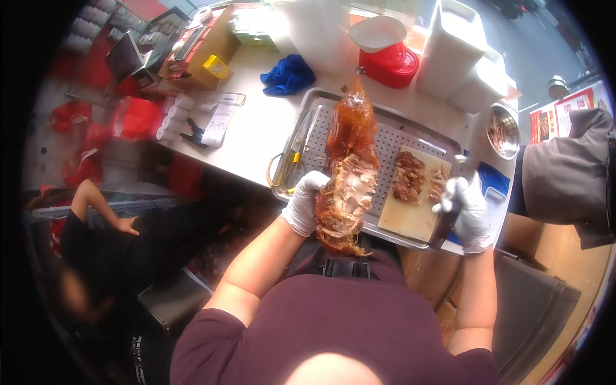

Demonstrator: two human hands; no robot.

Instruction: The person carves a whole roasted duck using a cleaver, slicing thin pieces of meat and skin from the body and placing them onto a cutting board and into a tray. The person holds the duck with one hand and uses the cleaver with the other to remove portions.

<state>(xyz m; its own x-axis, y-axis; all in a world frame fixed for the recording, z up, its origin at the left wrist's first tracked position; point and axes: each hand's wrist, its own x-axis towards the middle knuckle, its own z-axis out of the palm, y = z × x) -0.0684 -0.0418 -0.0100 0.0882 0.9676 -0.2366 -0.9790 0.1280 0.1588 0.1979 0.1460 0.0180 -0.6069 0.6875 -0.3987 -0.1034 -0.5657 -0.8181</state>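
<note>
My gloved left hand (306,202) grips the side of a glossy brown roast duck (352,192), held above a perforated steel tray (385,125). The skin is whole toward the far, narrow end; on the near part pale carved meat lies bare. To the right, my gloved right hand (469,211) is closed around a knife (481,132), whose blade is blurred. Between the hands, sliced meat (408,178) sits in a pile on a cream cutting board (406,225), with a smaller heap (438,184) beside it. The board rests in the tray's right side.
A steel bowl (503,132) holds meat scraps at the right. Behind the tray stand a red scale (390,62), white containers (450,48) and a blue cloth (288,75). Paper rolls (175,118) and receipts (220,120) lie left. Another person's arm (98,204) shows at left, a grey sleeve (568,168) at right.
</note>
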